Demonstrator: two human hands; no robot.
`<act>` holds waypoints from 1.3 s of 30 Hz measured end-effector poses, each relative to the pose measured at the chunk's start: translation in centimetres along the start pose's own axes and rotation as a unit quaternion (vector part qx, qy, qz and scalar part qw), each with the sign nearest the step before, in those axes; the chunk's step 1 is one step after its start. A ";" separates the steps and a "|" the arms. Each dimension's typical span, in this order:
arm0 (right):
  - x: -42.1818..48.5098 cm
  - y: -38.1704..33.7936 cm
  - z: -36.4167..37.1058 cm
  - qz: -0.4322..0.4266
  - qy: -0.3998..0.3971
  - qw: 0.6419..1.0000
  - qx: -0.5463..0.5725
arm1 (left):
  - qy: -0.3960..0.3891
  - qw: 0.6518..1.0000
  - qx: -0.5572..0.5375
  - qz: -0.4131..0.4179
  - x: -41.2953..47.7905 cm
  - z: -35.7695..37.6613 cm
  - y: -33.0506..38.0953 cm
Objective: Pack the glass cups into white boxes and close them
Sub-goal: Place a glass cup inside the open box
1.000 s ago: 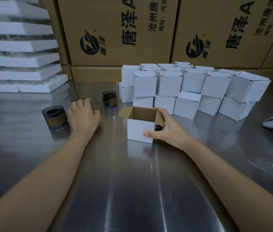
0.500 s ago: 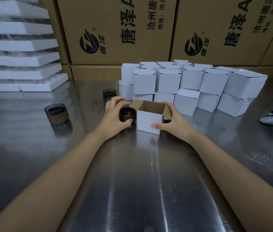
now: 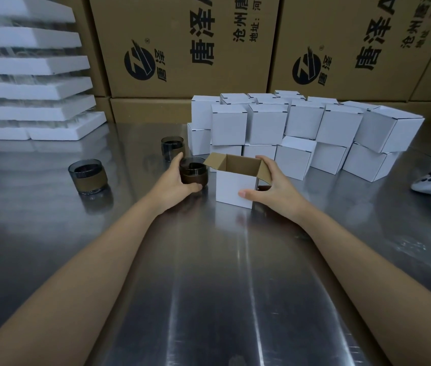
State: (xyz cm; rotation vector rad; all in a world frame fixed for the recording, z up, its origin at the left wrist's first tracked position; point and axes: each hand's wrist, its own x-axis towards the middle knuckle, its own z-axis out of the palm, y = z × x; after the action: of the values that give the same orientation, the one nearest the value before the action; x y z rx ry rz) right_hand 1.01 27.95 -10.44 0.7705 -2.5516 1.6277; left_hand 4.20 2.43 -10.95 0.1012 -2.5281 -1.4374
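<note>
Three dark glass tumblers are out, and one has changed place. A second ago the left hand (image 3: pixel 174 180) was out on the bench (image 3: pixel 209 286) with no cup showing in it. Now its fingers and thumb curl round a cup (image 3: pixel 193 173), which is just beside the left flap of the box (image 3: pixel 237 191). I cannot tell whether the cup is lifted off the steel, and it is not yet over the opening.

The right hand (image 3: pixel 275 191) has stayed on the box near mid-bench, with its thumb on the white front and its fingers curled round the right flap. The pick looks done, and dropping the cup in is likely next.

The left cup (image 3: pixel 87 175) sits toward the bench's left edge, and the far cup (image 3: pixel 172 147) nearer the far edge.

The cups are short, round and smoky, each with a matte brown band. The box is square corrugated card, white outside and brown inside. The bench is brushed steel with streaky reflections. Closed boxes (image 3: pixel 304 122) are stacked along its far edge.
</note>
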 end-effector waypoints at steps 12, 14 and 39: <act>0.2 0.4 0.1 -0.002 0.001 1.000 -0.007 | 0.044 0.998 0.033 0.010 0.0 0.2 0.3; 0.2 0.4 0.0 0.005 0.003 1.000 -0.006 | 0.053 0.999 -0.006 0.010 -0.1 0.1 0.6; 0.1 -1.0 2.1 -0.016 -0.049 0.999 0.005 | -0.126 0.976 0.089 0.155 -1.8 -1.2 8.9</act>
State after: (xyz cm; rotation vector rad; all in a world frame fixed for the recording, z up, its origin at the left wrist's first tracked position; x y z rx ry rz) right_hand 1.91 25.75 -10.51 0.9079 -2.5833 1.6339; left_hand 6.73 6.37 -3.02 -0.4541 -2.7128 -1.1638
